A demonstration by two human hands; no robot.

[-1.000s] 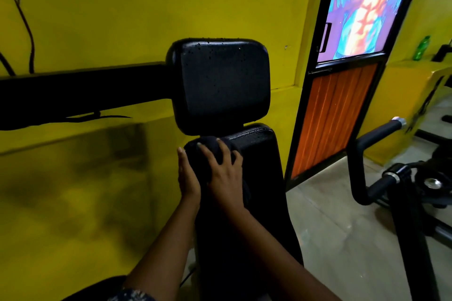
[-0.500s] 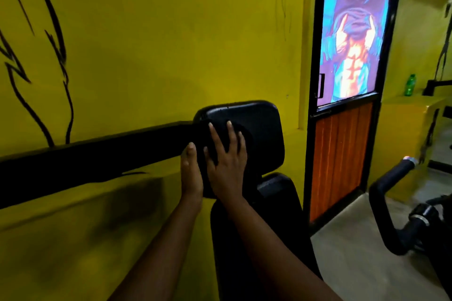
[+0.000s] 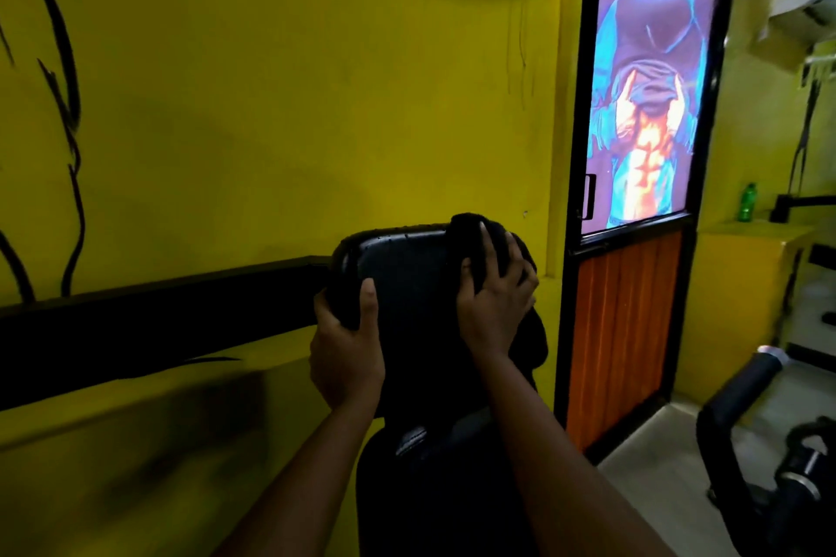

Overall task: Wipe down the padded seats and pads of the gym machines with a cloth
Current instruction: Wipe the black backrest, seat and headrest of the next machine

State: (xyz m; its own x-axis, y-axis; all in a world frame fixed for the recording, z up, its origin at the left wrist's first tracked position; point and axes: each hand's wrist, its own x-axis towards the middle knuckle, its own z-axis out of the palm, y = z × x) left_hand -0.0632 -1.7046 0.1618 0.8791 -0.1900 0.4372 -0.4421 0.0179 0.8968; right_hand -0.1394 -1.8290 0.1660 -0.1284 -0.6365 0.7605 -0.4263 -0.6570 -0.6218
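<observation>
A black padded headrest pad (image 3: 407, 280) stands at the top of a gym machine, above a longer black back pad (image 3: 452, 488). My left hand (image 3: 346, 348) grips the headrest's left edge, thumb on the front and fingers wrapped behind. My right hand (image 3: 495, 298) presses a dark cloth (image 3: 470, 235) against the pad's upper right corner with spread fingers. The cloth drapes over the top edge and down the right side. Water drops glint on the pad's top edge.
A yellow wall with a black band (image 3: 158, 321) runs behind the machine. To the right is a door (image 3: 633, 240) with a poster and an orange lower panel. A black exercise-bike handlebar (image 3: 733, 393) stands at the lower right. A green bottle (image 3: 747, 201) sits on a yellow ledge.
My right hand carried the cloth up from the back pad's top to the headrest's upper right corner. My left hand moved up and took hold of the headrest's left edge.
</observation>
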